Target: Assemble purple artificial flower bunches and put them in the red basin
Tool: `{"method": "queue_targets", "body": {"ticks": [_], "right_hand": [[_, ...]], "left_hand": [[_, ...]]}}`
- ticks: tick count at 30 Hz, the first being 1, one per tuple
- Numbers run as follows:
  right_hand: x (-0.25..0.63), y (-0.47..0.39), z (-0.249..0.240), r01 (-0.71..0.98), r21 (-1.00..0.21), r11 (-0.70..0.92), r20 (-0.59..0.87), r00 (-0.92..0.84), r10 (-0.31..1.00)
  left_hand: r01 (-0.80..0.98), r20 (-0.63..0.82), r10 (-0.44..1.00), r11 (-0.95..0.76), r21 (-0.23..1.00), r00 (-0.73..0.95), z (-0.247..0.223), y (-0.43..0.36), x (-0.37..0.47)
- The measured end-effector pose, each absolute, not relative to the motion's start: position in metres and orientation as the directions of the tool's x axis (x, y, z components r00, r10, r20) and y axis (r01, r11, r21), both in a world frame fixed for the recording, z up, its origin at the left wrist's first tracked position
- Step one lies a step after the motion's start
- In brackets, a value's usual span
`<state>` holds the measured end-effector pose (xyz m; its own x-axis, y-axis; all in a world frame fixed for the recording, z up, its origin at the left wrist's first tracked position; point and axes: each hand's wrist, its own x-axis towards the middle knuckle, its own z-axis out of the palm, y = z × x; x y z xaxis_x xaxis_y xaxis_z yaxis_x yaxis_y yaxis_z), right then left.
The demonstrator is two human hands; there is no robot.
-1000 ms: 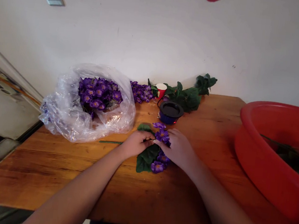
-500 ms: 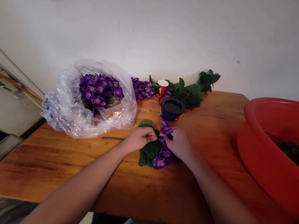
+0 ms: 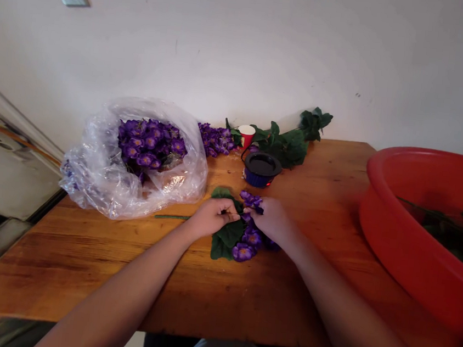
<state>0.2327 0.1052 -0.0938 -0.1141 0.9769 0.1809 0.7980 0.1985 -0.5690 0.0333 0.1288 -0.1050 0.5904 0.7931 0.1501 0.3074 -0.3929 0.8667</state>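
- Head view: the pale wall fills the top, behind a wooden table with visible grain.
- The red tub, the biggest thing on the table, is at the right, cut off by the picture edge; green foliage lies inside it.
- The clear plastic bag is at the left, crumpled and open, with bunched purple flowers showing in its mouth.
- Leafy greenery lies along the back of the table, and more purple blossoms lie between it and the bag.
- The flower spray, purple with orange-yellow centres, is at the middle of the table between the hands, beside dark green leaves.
- The left hand is over the leaves, its thumb and fingertips nearly closed in a pinch on a thin strand by the spray.
- The right hand has its fingers curled in, closed on the upper part of the spray; its exact grip is partly hidden.
- The dark blue pot, black-rimmed, is upright beyond the hands.
- The red paper cup is upright just behind the pot.
- A thin green stem sticks out leftward beside the left hand.
- A tiny red light glows low on the pot.
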Motion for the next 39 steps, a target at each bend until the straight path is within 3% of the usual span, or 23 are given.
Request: {"method": "queue_targets", "body": {"ticks": [7, 11, 17, 23, 28, 33, 36, 39], "right_hand": [[0.228, 0.102, -0.087, 0.805, -0.567, 0.176, 0.149, -0.110, 0.983], [0.234, 0.095, -0.072, 0.771, -0.624, 0.127, 0.138, -0.052, 0.989], [0.241, 0.087, -0.049, 0.641, -0.733, 0.230, 0.351, 0.066, 0.934], [0.253, 0.080, -0.033, 0.305, -0.846, 0.437, 0.530, 0.394, 0.751], [0.257, 0.083, -0.037, -0.013, -0.855, 0.518, 0.456, 0.454, 0.765], [0.242, 0.087, -0.053, -0.102, -0.925, 0.367, 0.323, 0.302, 0.897], [0.228, 0.084, -0.063, -0.045, -0.970, 0.241, 0.239, 0.038, 0.970], [0.213, 0.075, -0.067, 0.066, -0.979, 0.191, 0.168, -0.262, 0.950]], "left_hand": [[0.351, 0.167, 0.786, -0.441, 0.826, 0.595, -0.102, 0.126, 0.033], [0.374, 0.192, 0.797, -0.463, 0.804, 0.572, -0.098, 0.123, 0.033], [0.283, 0.172, 0.851, -0.346, 0.895, 0.496, -0.083, 0.121, 0.026], [0.012, 0.119, 0.945, -0.129, 0.992, 0.303, -0.043, 0.111, 0.012], [-0.339, 0.063, 0.984, -0.002, 0.941, 0.169, -0.018, 0.106, 0.000], [-0.514, 0.037, 0.992, 0.032, 0.857, 0.124, -0.016, 0.107, -0.007], [-0.653, -0.030, 0.982, 0.146, 0.743, 0.186, -0.019, 0.102, -0.006], [-0.768, -0.091, 0.952, 0.292, 0.571, 0.293, -0.024, 0.097, -0.004]]}}
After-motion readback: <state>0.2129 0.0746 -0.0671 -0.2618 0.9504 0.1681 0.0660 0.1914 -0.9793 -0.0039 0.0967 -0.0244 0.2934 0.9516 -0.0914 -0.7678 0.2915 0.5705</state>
